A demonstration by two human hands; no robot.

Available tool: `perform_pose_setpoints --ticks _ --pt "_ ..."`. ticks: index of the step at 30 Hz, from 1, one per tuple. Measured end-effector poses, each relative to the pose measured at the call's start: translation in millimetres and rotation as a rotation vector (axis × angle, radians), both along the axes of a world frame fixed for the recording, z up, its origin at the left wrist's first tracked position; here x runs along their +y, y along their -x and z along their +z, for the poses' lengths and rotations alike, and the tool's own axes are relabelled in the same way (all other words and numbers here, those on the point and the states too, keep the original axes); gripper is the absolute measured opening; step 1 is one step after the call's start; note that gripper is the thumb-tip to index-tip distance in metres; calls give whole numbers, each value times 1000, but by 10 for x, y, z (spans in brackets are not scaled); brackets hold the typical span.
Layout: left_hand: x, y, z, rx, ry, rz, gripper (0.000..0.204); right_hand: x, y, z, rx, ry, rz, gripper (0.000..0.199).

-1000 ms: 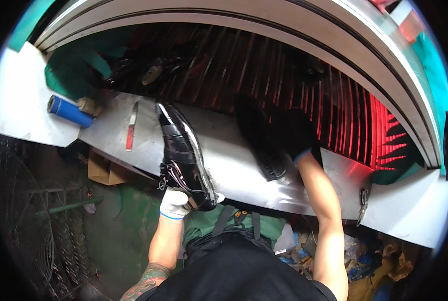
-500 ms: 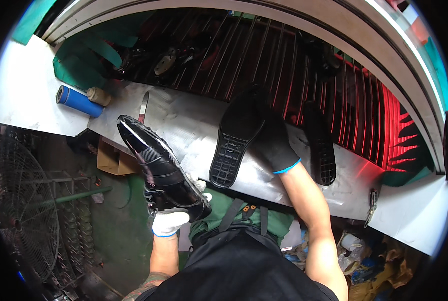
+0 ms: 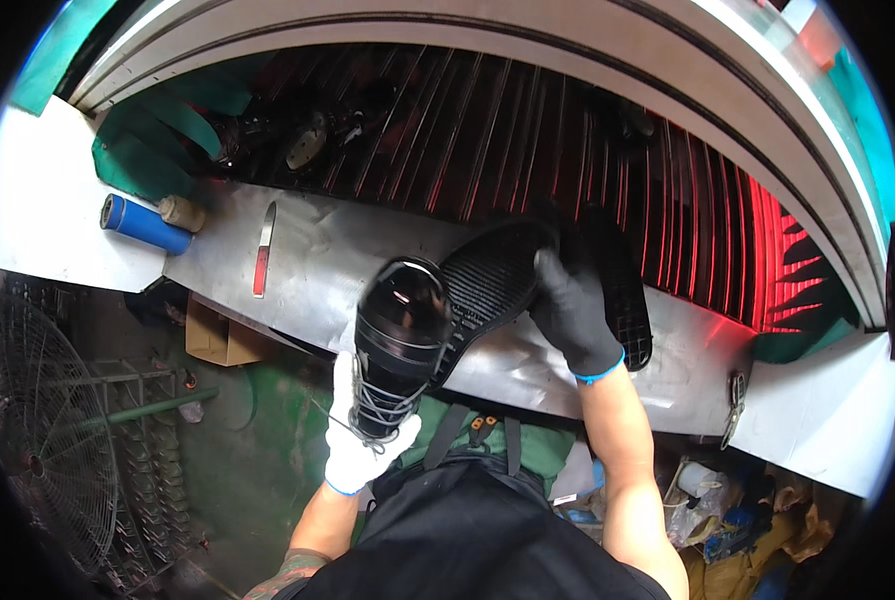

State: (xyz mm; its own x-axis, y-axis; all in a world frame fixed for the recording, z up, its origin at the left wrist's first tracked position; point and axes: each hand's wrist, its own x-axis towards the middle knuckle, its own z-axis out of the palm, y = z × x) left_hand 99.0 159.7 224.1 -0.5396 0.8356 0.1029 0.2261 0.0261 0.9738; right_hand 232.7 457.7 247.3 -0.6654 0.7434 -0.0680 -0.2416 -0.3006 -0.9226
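Seen from above at a metal-topped work surface (image 3: 307, 262) fronting a heater of red-glowing slats (image 3: 767, 240). Left hand (image 3: 359, 448), in a white glove, raised from the lower edge with forearm upright, fingers (image 3: 345, 385) wrapped shut around the laced rear of a glossy black leather shoe (image 3: 399, 345), toe tilted up and away. Right hand (image 3: 572, 312), in a black glove with a blue cuff, extended forward on a bare forearm, fingers closed on the edge of a black ribbed sole (image 3: 489, 285), tread side facing up, held just beside the shoe's toe and seemingly touching it. Shoe and sole both held above the near part of the surface, in front of a black apron worn over a green shirt. Second black sole (image 3: 625, 300) lying behind the right hand at the heater's edge. To the left on the surface: a knife with a red handle (image 3: 263, 250), a blue cylinder (image 3: 145, 224) and a small tan container (image 3: 181, 212) side by side. Below left, a wire fan guard (image 3: 47, 440) on a green floor.
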Motion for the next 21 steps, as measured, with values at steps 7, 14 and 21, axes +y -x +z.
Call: perform_pose_setpoints --ticks 7,14,21 --pt "134 -144 173 384 230 64 87 -178 -47 46 287 -121 215 111" --pt "366 -169 356 456 275 -22 81 -175 -36 193 362 -237 337 104" --pt "394 -173 407 487 254 -8 80 -181 -71 240 276 -248 342 106"
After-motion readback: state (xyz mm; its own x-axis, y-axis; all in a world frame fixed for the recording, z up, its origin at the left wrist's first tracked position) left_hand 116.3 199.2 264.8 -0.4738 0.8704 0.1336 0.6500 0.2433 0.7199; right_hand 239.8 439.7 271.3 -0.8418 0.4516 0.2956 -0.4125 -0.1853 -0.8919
